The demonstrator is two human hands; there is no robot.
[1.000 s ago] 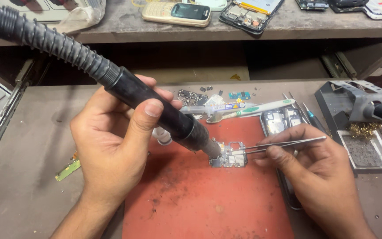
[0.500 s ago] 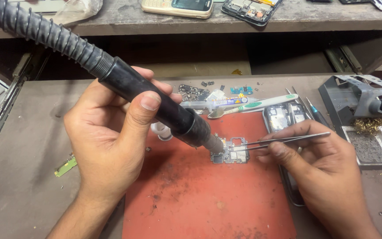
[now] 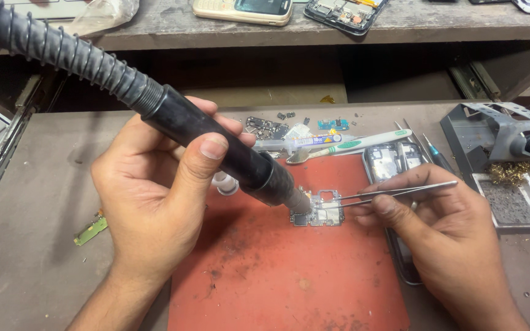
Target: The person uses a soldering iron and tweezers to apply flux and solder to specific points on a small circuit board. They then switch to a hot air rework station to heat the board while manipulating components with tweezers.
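Observation:
My left hand (image 3: pixel 154 202) grips a thick black hot-air wand (image 3: pixel 216 144) with a ribbed hose; its metal nozzle points down at the left edge of a small circuit board (image 3: pixel 320 210). The board lies on a red work mat (image 3: pixel 289 282). My right hand (image 3: pixel 443 239) pinches metal tweezers (image 3: pixel 394 192), whose tips rest on the board's right side. A small white bottle cap (image 3: pixel 225 182) shows just behind my left fingers.
A toothbrush (image 3: pixel 363 144) and a syringe tube (image 3: pixel 302 142) lie behind the mat among small parts. An open phone frame (image 3: pixel 391 160) sits right of the board. A soldering iron stand (image 3: pixel 498 132) with brass wool is at far right. Phones lie on the upper shelf (image 3: pixel 240 7).
The view has shifted slightly downward. The wand nozzle and tweezers stay on the board with only small movement.

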